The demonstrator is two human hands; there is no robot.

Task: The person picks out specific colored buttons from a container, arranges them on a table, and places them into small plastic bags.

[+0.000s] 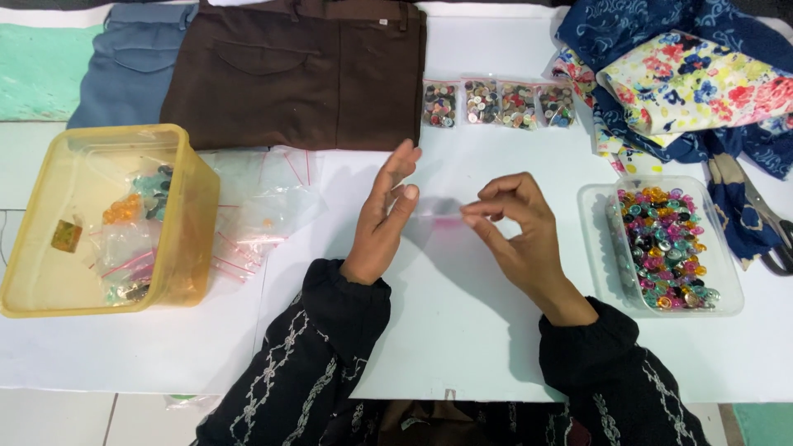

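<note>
A small clear plastic zip bag (438, 208) with a pink seal strip is stretched between my two hands above the white table. My left hand (384, 216) pinches its left edge between thumb and forefinger, the other fingers straight and raised. My right hand (516, 225) pinches the bag's right edge with thumb and fingertips. The bag looks empty. Both sleeves are black with white stitching.
A clear tray (595, 248) of several coloured buttons sits at the right. Filled button bags (498, 104) lie in a row behind. A yellow tub (194, 215) and loose empty bags (264, 206) are at the left. Brown trousers (297, 70), blue trousers (132, 62), floral fabric (694, 78) and scissors (772, 231) lie around.
</note>
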